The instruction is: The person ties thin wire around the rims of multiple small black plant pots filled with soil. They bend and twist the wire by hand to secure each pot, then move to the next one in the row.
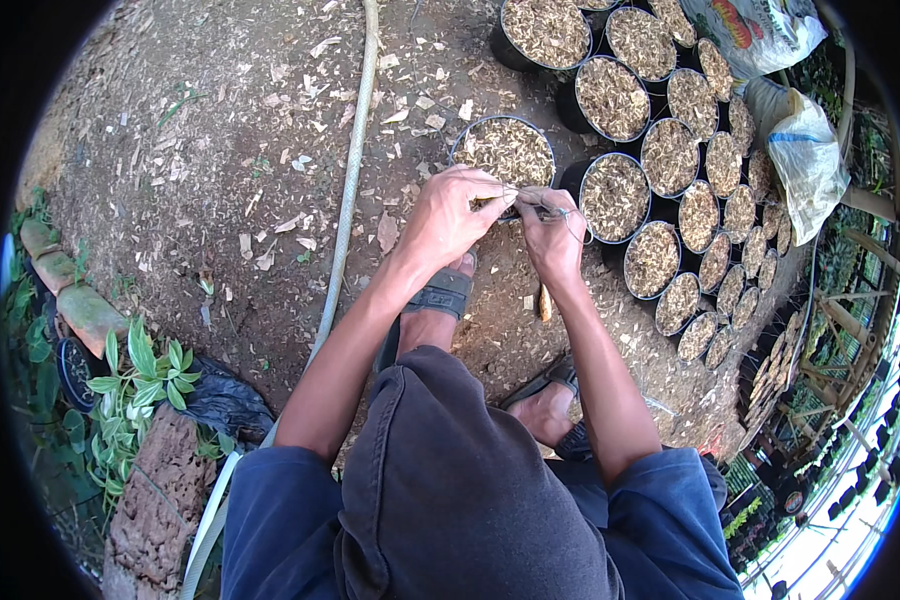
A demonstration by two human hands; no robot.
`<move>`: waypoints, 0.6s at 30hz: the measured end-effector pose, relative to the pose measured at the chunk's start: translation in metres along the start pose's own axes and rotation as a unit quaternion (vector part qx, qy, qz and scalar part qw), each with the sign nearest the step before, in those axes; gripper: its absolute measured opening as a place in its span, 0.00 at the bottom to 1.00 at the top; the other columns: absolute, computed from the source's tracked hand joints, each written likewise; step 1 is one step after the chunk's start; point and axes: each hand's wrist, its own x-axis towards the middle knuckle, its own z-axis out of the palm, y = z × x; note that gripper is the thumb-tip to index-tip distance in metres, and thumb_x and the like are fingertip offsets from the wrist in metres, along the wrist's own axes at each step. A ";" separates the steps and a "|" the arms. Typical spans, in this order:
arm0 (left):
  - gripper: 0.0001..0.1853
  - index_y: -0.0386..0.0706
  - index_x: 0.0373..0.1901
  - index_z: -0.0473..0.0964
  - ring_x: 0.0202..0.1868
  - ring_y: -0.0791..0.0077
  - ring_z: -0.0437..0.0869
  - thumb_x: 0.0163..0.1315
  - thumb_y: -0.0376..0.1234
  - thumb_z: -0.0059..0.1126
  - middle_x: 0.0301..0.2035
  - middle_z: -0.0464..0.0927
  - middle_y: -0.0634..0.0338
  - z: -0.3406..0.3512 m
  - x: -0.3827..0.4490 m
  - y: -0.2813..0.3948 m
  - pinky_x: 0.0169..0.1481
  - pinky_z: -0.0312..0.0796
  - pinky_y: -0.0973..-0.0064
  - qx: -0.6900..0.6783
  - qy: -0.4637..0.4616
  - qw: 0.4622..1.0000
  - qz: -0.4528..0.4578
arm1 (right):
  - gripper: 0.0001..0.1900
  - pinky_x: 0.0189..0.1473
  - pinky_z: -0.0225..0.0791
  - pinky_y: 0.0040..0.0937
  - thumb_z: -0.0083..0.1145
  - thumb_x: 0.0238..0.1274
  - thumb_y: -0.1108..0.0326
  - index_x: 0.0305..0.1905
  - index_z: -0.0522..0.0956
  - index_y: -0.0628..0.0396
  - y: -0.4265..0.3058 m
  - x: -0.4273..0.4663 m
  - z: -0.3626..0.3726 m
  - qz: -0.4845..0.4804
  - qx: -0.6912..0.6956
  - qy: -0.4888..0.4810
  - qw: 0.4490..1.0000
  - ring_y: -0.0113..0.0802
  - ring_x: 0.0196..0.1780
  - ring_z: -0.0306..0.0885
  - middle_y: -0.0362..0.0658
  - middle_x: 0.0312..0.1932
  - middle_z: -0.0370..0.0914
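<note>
My left hand (pixel 450 214) and my right hand (pixel 553 238) meet at their fingertips. Between them they pinch a thin wire or cord (pixel 564 213), which loops around the right fingers; its exact material is hard to tell. Just beyond, partly covered by my left hand, stands a black pot (pixel 504 150) filled with wood shavings. To the right of my right hand is another filled pot (pixel 615 198), close but apart from it.
Several more pots (pixel 670 157) of shavings crowd the right side. White sacks (pixel 806 161) lie behind them. A pale hose (pixel 352 161) crosses the dirt ground on the left. Leafy plants (pixel 146 371), bricks (pixel 90 315) and a rough log (pixel 154 502) border the lower left.
</note>
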 end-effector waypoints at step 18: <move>0.11 0.38 0.48 0.92 0.50 0.56 0.93 0.68 0.33 0.74 0.47 0.92 0.48 -0.003 -0.003 -0.004 0.60 0.82 0.64 0.017 -0.006 1.000 -0.019 | 0.07 0.63 0.79 0.41 0.74 0.62 0.73 0.45 0.92 0.58 0.002 0.010 -0.013 -0.065 -0.058 -0.088 0.992 0.47 0.54 0.88 0.49 0.46 0.93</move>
